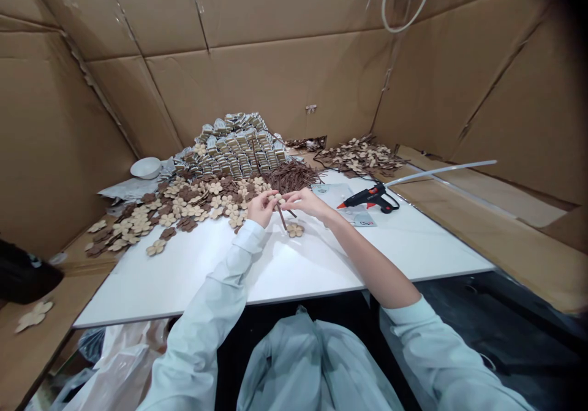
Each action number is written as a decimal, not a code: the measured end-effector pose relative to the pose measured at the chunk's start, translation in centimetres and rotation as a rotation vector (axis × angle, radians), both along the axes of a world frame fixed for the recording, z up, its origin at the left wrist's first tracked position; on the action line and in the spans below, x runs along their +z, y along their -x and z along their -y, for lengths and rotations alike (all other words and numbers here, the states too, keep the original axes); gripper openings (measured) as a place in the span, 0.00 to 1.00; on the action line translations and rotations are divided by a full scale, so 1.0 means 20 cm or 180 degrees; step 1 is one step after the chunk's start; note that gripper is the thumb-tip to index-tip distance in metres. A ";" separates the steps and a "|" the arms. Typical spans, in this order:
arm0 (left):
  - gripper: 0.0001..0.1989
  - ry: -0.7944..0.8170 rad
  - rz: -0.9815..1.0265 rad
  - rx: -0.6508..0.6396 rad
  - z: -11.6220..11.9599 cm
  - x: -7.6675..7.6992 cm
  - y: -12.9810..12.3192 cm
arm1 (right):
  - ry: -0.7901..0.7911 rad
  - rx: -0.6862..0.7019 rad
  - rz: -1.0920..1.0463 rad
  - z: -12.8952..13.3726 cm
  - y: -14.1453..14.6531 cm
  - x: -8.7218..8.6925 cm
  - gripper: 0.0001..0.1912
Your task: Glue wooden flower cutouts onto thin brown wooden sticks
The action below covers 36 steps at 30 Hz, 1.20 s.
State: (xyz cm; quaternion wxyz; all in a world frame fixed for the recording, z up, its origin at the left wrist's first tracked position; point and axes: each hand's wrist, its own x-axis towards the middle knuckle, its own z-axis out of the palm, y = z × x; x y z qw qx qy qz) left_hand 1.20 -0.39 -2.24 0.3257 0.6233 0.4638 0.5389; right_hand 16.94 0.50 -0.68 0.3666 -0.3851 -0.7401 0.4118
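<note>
In the head view, the person's left hand (260, 209) and right hand (309, 205) meet over the white tabletop (184, 276), fingers drawn narrow, pinching a small tan flower (276, 198) between their fingertips. A dark brown strip (282, 217) slants down from that flower, and the end of a second one shows just beside it under the right hand; which fingers grip each strip I cannot tell. Right below, near the lower end of the slanting strip, a loose flower (294, 230) lies on the tabletop. Left of the hands spreads a heap of tan and brown flowers (184, 206), with a stack of small packets (234, 154) behind it and a white bowl (146, 168) at its far left. A bundle of brown strips (294, 177) lies just beyond the hands, and another flower pile (362, 155) sits at the back right. To the right, a black and orange glue gun (374, 198) rests partly over a clear plastic bag (334, 190), a long translucent glue stick (441, 172) jutting from its rear. Cardboard walls (285, 80) surround the tabletop.
</note>
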 end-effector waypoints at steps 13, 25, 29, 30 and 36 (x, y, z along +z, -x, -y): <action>0.11 -0.0236 -0.0632 0.0093 -0.02 -0.04 0.00 | -0.0409 -0.0336 0.0589 -0.02 -0.02 0.00 0.11; 0.12 -0.0281 -0.1198 0.0016 0.01 -0.01 0.01 | -0.0453 -0.0040 0.0496 -0.02 -0.01 -0.02 0.13; 0.13 -0.0336 -0.1363 -0.0028 0.03 0.01 0.01 | -0.0061 -0.0020 0.0249 -0.01 0.00 -0.03 0.15; 0.13 -0.0355 -0.1352 -0.0030 0.03 0.01 0.01 | -0.0015 -0.0062 0.0215 -0.01 0.00 -0.03 0.14; 0.15 -0.0200 -0.0720 -0.0158 0.02 -0.02 0.01 | 0.0169 -0.0263 -0.0016 -0.01 0.02 -0.03 0.12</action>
